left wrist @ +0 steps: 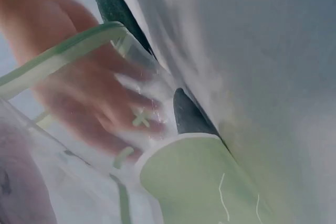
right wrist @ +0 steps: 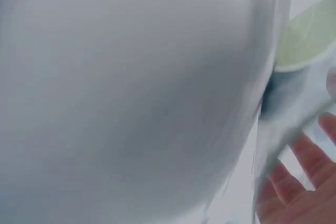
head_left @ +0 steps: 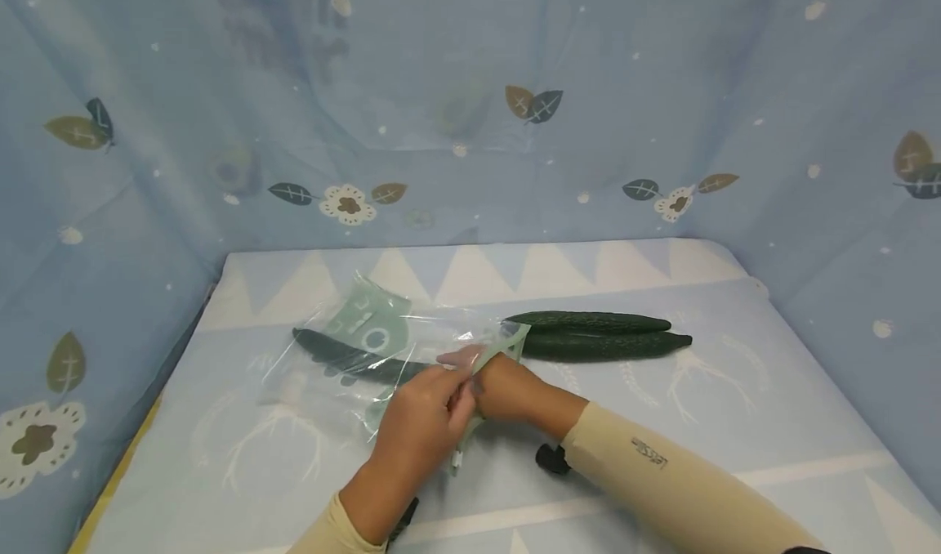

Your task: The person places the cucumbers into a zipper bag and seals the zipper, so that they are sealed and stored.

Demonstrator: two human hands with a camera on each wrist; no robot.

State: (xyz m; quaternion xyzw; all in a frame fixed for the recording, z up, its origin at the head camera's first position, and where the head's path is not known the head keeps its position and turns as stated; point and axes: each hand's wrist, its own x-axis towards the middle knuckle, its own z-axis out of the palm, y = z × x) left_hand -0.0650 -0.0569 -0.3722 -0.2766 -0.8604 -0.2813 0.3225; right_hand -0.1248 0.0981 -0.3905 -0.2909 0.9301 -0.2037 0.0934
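Observation:
A clear plastic zip bag [head_left: 441, 325] with green print lies on the bed-like surface, its green-edged mouth to the right. One dark green cucumber [head_left: 353, 358] is inside; its tip shows in the left wrist view beside the green print. My left hand [head_left: 421, 415] pinches the near edge of the bag's mouth. My right hand [head_left: 507, 386] reaches into the mouth, fingers [left wrist: 105, 103] extended and spread, apart from the cucumber's tip. The right wrist view shows the right hand's fingers [right wrist: 310, 161] straight, holding nothing.
Two more cucumbers [head_left: 606, 344] lie side by side right of the bag, just beyond my right hand. A patterned cloth [head_left: 735, 431] covers the surface. Blue curtains [head_left: 470, 129] hang at the back and sides.

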